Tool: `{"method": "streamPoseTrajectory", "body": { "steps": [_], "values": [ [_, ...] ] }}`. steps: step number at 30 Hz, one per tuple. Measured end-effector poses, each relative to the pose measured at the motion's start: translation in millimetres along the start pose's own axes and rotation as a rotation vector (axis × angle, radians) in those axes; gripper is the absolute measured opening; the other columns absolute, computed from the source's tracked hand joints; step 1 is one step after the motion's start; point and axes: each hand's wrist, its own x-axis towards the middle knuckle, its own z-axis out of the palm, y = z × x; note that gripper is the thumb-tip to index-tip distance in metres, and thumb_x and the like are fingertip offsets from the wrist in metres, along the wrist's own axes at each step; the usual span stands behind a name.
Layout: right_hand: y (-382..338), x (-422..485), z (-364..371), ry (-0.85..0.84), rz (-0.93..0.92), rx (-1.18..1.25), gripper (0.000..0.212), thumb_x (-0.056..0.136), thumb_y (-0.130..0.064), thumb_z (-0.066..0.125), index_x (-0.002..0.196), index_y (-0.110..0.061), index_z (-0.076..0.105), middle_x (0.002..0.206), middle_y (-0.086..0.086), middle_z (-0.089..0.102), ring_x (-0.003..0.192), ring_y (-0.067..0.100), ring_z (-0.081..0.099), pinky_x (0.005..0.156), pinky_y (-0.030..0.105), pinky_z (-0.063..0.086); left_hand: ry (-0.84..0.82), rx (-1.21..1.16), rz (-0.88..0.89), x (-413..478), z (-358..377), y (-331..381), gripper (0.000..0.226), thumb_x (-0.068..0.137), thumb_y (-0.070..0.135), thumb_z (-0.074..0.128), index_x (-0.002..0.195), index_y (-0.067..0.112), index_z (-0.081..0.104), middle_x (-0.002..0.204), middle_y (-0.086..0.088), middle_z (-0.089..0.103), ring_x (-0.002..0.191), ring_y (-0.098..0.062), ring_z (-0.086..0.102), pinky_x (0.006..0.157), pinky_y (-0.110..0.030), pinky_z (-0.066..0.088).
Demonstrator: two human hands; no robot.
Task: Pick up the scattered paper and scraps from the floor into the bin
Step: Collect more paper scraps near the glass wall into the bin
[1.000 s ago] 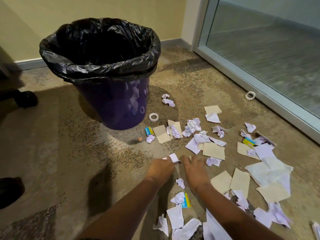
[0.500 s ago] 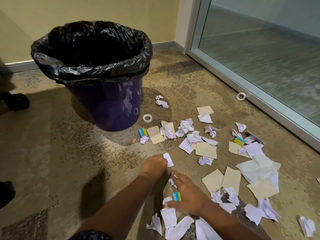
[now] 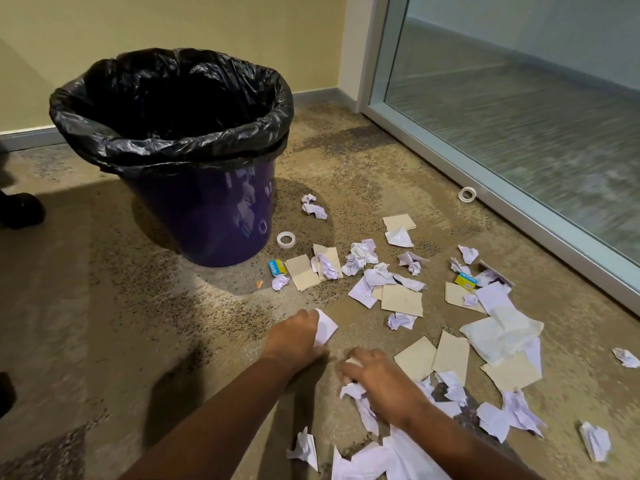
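Head view. A purple bin (image 3: 221,216), lined with a black bag (image 3: 173,147) folded over its rim, stood on the carpeted floor (image 3: 104,306) near a yellow wall (image 3: 173,26). Its inside showed only dark liner. To the right of the bin, scattered paper lay across the floor toward a glass partition (image 3: 519,116): crumpled white scraps (image 3: 360,258), flat tan sheets (image 3: 401,299) and two small blue-and-yellow cartons (image 3: 277,267), the second (image 3: 465,279) lying farther right. One tape roll (image 3: 286,239) lay just beside the base of the bin; another (image 3: 467,194) lay against the partition frame.

The left hand (image 3: 294,337) was lowered to the floor with its fingers curled around a white scrap (image 3: 325,327), part of which stuck out past the knuckles. The right hand (image 3: 377,372) lay just beside it, palm down, its fingers bent over a small pale piece (image 3: 351,362) at the fingertips and over crumpled paper (image 3: 353,389) beneath; whether it had closed on these could not be told. Larger white sheets (image 3: 367,462) lay at the lower edge between the forearms. A dark object (image 3: 20,209) showed at the left edge, its identity unclear.
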Motion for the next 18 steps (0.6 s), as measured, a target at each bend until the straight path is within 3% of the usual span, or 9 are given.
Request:
{"method": "streamPoseTrajectory", "body": {
  "steps": [3, 5, 7, 10, 12, 14, 16, 18],
  "values": [
    [25.9, -1.1, -9.3, 0.131, 0.066, 0.17, 0.027, 0.083, -0.002, 0.049, 0.105, -0.014, 0.058, 0.126, 0.007, 0.048, 0.117, 0.025, 0.044, 0.078, 0.024, 0.029, 0.023, 0.111, 0.008, 0.7, 2.4, 6.3, 0.045, 0.094, 0.031, 0.053, 0.13, 0.006, 0.044, 0.132, -0.013, 0.045, 0.119, -0.029, 0.052, 0.091, -0.037, 0.047],
    [45.5, -4.9, -14.2, 0.202, 0.163, 0.243, 0.018, 0.082, -0.003, 0.053, 0.094, -0.011, 0.063, 0.106, 0.006, 0.052, 0.106, 0.026, 0.052, 0.072, 0.024, 0.028, 0.051, 0.162, 0.013, 2.2, 4.9, 7.1, 0.032, 0.098, 0.013, 0.044, 0.128, 0.004, 0.047, 0.133, -0.015, 0.044, 0.118, -0.03, 0.053, 0.09, -0.037, 0.048],
    [63.6, -12.0, -16.5, 0.272, 0.278, 0.286, 0.015, 0.082, -0.006, 0.059, 0.094, -0.011, 0.065, 0.102, 0.004, 0.05, 0.103, 0.028, 0.055, 0.072, 0.024, 0.032, 0.063, 0.16, 0.013, 5.5, 7.7, 6.1, 0.033, 0.098, 0.009, 0.041, 0.13, 0.004, 0.046, 0.134, -0.015, 0.043, 0.118, -0.03, 0.052, 0.092, -0.037, 0.048],
    [88.5, -22.2, -12.6, 0.285, 0.503, 0.342, 0.026, 0.083, -0.003, 0.055, 0.107, -0.01, 0.063, 0.121, 0.01, 0.052, 0.111, 0.03, 0.053, 0.083, 0.027, 0.039, 0.07, -0.043, -0.09, 10.1, 8.7, 7.6, 0.051, 0.093, 0.03, 0.054, 0.137, 0.01, 0.035, 0.135, -0.012, 0.044, 0.121, -0.028, 0.051, 0.093, -0.036, 0.047],
    [98.9, -26.3, -6.7, 0.235, 0.644, 0.426, 0.033, 0.084, -0.005, 0.054, 0.116, -0.012, 0.057, 0.131, 0.013, 0.048, 0.119, 0.028, 0.048, 0.094, 0.029, 0.039, 0.045, -0.232, -0.194, 13.7, 12.2, 10.6, 0.064, 0.089, 0.03, 0.06, 0.141, 0.011, 0.027, 0.135, -0.011, 0.048, 0.124, -0.028, 0.052, 0.096, -0.036, 0.046],
    [96.1, -28.7, -5.0, 0.175, 0.7, 0.499, 0.045, 0.084, -0.024, 0.058, 0.128, -0.017, 0.049, 0.138, 0.013, 0.044, 0.127, 0.026, 0.043, 0.102, 0.032, 0.036, 0.034, -0.363, -0.275, 15.6, 17.8, 14.3, 0.062, 0.091, 0.017, 0.059, 0.142, 0.008, 0.024, 0.133, -0.014, 0.054, 0.123, -0.029, 0.054, 0.098, -0.036, 0.046],
    [85.7, -29.5, -7.2, 0.081, 0.725, 0.504, 0.071, 0.077, -0.054, 0.061, 0.138, -0.027, 0.035, 0.145, 0.011, 0.034, 0.135, 0.028, 0.032, 0.109, 0.038, 0.03, 0.057, -0.433, -0.303, 15.1, 21.5, 17.3, 0.055, 0.092, 0.008, 0.053, 0.14, 0.006, 0.027, 0.13, -0.017, 0.058, 0.12, -0.031, 0.056, 0.097, -0.036, 0.047],
    [75.0, -27.5, -7.6, -0.021, 0.745, 0.515, 0.096, 0.065, -0.069, 0.063, 0.143, -0.036, 0.019, 0.151, 0.012, 0.017, 0.141, 0.034, 0.018, 0.112, 0.04, 0.024, 0.107, -0.517, -0.293, 12.4, 22.5, 20.1, 0.046, 0.094, 0.005, 0.05, 0.136, 0.007, 0.032, 0.125, -0.019, 0.06, 0.116, -0.032, 0.059, 0.094, -0.035, 0.047]
  ]
}}
